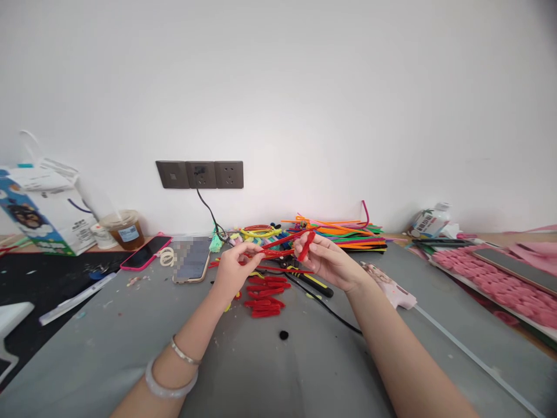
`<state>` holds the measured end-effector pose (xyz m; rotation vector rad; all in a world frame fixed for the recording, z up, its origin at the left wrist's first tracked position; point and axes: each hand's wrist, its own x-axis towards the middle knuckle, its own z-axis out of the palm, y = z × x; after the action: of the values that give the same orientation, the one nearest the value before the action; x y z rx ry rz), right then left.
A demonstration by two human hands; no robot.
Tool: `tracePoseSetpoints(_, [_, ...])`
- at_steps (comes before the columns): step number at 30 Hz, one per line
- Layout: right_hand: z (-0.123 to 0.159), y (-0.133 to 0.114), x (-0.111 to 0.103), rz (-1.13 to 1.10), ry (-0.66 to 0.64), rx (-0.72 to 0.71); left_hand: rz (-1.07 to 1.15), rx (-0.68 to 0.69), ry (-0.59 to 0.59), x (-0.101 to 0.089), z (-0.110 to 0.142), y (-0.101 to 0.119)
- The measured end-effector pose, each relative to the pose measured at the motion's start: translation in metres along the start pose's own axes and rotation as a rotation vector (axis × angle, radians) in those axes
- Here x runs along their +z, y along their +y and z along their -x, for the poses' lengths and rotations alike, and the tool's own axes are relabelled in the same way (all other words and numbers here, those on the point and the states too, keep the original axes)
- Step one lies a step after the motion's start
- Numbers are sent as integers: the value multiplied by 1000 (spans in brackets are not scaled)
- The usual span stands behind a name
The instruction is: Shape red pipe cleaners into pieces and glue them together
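Observation:
My left hand [237, 267] pinches one end of a red pipe cleaner [278, 247] above the grey table [130, 337]. My right hand [328, 261] pinches the other end, where the red stem is bent into a loop near the fingertips. Both hands hover over a small pile of folded red pipe cleaner pieces [264, 296] lying on the table. A bangle and a thin bracelet sit on my left wrist.
A heap of coloured pipe cleaners [348, 232] lies at the back by the wall. Two phones [145, 253] [191, 261], a drink cup [125, 229] and a carton [43, 215] stand left. A glue gun [389, 287], its black cable and a tray of pink pieces [500, 284] are right.

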<state>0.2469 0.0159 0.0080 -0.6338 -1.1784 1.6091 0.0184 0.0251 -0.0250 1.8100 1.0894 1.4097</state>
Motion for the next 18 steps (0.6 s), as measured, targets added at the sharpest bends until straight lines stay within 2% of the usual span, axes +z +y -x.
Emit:
tracePoseSetpoints(7, [2, 9, -5, -2, 8, 30, 6, 8, -5, 2, 0, -4])
tracePoseSetpoints(15, [-6, 14, -9, 53, 237, -24, 7, -4, -17, 2, 1, -4])
tracePoseSetpoints(18, [-8, 17, -9, 95, 260, -77, 2, -10, -21, 2, 0, -3])
